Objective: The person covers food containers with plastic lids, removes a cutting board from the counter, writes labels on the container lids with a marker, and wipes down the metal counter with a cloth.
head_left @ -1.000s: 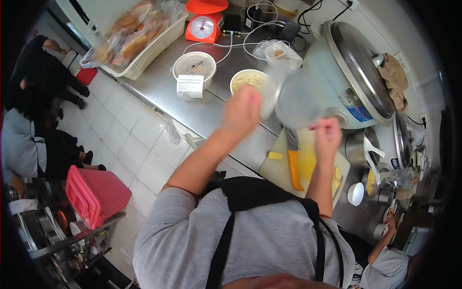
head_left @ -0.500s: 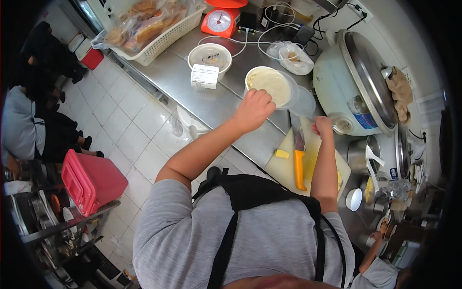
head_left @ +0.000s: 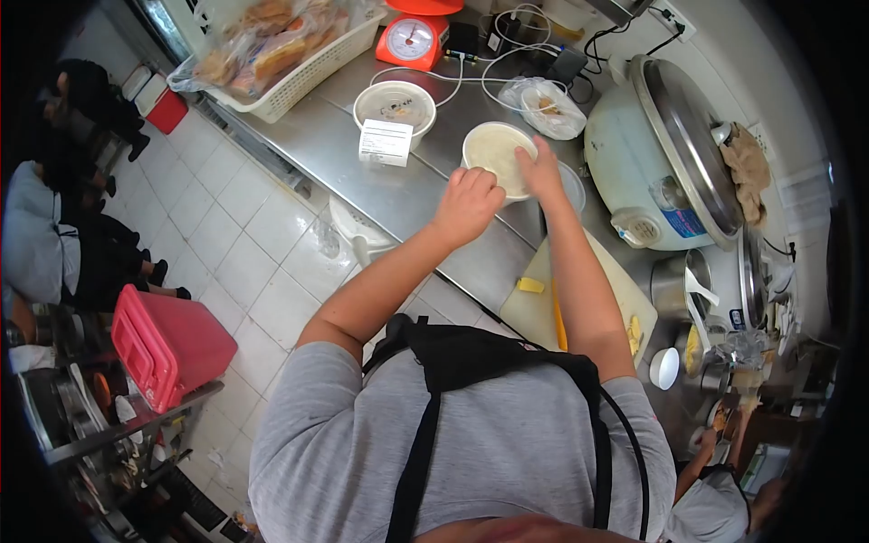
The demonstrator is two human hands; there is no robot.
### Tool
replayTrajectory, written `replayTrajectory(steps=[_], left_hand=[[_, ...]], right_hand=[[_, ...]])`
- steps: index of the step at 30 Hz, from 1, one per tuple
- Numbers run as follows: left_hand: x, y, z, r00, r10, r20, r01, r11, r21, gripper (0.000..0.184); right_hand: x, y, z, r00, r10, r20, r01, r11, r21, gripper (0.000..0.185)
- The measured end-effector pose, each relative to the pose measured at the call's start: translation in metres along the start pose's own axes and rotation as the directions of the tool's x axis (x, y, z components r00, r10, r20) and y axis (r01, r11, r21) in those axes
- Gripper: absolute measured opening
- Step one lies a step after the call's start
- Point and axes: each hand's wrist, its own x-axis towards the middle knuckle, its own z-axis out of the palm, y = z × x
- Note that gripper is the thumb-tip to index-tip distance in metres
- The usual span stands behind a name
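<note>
A round white tub (head_left: 491, 145) with pale cream contents stands on the steel counter. A translucent lid seems to lie over it. My left hand (head_left: 468, 201), fingers curled, holds the tub's near left rim. At the right side, my right hand (head_left: 541, 170) grips the rim, thumb over the top and fingers along the outside. Another clear lid (head_left: 573, 188) shows beside my right wrist. Under my right forearm lies the cutting board (head_left: 593, 271), with a yellow piece (head_left: 530, 285) on it and a mostly hidden orange-handled knife (head_left: 559, 326).
A second lidded tub (head_left: 395, 104) with a paper label (head_left: 386, 142) stands left. Behind are a basket (head_left: 299, 89) of bagged bread, a red scale (head_left: 412, 41) and a plastic bag (head_left: 543, 107). A large cooker (head_left: 647, 163), pots and a white bowl (head_left: 664, 368) stand right. People are nearby.
My right hand has moved from above the cutting board up and left to the tub's right rim. A clear lid overlapping the tub's right side now seems to sit on it.
</note>
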Motion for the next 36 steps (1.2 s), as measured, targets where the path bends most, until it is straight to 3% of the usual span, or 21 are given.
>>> replayTrajectory(steps=[4, 10, 13, 16, 19, 22, 23, 24, 25, 26, 27, 29, 30, 31, 36], left_hand=[[-0.003, -0.003, 0.0, 0.998, -0.033, -0.059, 0.029, 0.998, -0.059, 0.017], [-0.007, 0.003, -0.009, 0.975, -0.212, -0.058, 0.181, 0.923, -0.339, 0.017], [0.011, 0.006, -0.015, 0.899, -0.348, -0.267, 0.308, 0.934, -0.181, 0.023], [0.029, -0.005, -0.012, 0.884, -0.413, -0.22, 0.41, 0.91, -0.063, 0.032], [0.021, -0.02, 0.008, 0.832, -0.554, 0.004, 0.554, 0.831, -0.057, 0.035], [0.018, -0.029, 0.017, 0.831, -0.555, -0.041, 0.544, 0.826, -0.148, 0.029], [0.023, -0.027, 0.02, 0.825, -0.565, 0.024, 0.559, 0.808, -0.188, 0.024], [0.025, -0.032, 0.014, 0.808, -0.585, 0.063, 0.585, 0.785, -0.204, 0.02], [0.018, -0.049, 0.052, 0.786, -0.612, 0.087, 0.609, 0.741, -0.283, 0.015], [0.023, -0.042, 0.049, 0.795, -0.606, 0.025, 0.605, 0.791, -0.084, 0.015], [0.032, -0.045, 0.042, 0.69, -0.682, 0.241, 0.7, 0.714, 0.016, 0.016], [0.034, -0.059, 0.056, 0.686, -0.711, 0.153, 0.727, 0.668, -0.159, 0.017], [0.04, -0.056, 0.046, 0.731, -0.671, 0.125, 0.681, 0.727, -0.085, 0.016], [0.044, -0.052, 0.023, 0.748, -0.617, 0.243, 0.644, 0.764, -0.04, 0.018], [0.042, -0.058, 0.013, 0.711, -0.617, 0.337, 0.674, 0.734, -0.08, 0.015]], right_hand=[[-0.005, -0.008, 0.003, 1.0, 0.009, 0.007, -0.009, 1.0, 0.011, 0.057], [-0.016, -0.005, 0.004, 0.998, -0.06, -0.012, 0.06, 0.998, -0.014, 0.058], [-0.037, -0.012, 0.003, 0.997, -0.069, -0.023, 0.068, 0.997, -0.037, 0.057], [-0.057, -0.018, 0.004, 0.992, -0.113, -0.049, 0.11, 0.992, -0.054, 0.055], [-0.06, -0.023, 0.007, 0.99, -0.123, -0.068, 0.121, 0.992, -0.032, 0.053], [-0.058, -0.025, 0.001, 0.999, -0.002, 0.041, 0.005, 0.998, -0.066, 0.047], [-0.05, -0.028, -0.004, 0.996, 0.042, 0.084, -0.035, 0.996, -0.084, 0.045], [-0.041, -0.013, -0.009, 0.995, 0.01, 0.098, 0.011, 0.977, -0.212, 0.042], [-0.027, 0.005, -0.002, 0.986, -0.072, 0.152, 0.115, 0.946, -0.302, 0.041], [-0.018, 0.025, 0.007, 0.961, -0.264, 0.079, 0.276, 0.918, -0.285, 0.039], [-0.012, 0.022, 0.01, 0.951, -0.299, 0.075, 0.307, 0.938, -0.158, 0.036], [0.003, 0.016, 0.007, 0.925, -0.338, 0.176, 0.35, 0.936, -0.044, 0.031], [0.002, 0.009, 0.01, 0.936, -0.336, 0.109, 0.342, 0.939, -0.043, 0.029], [0.0, 0.004, 0.009, 0.94, -0.317, 0.125, 0.319, 0.948, 0.004, 0.028], [0.0, -0.001, 0.01, 0.946, -0.218, 0.238, 0.21, 0.976, 0.058, 0.029]])
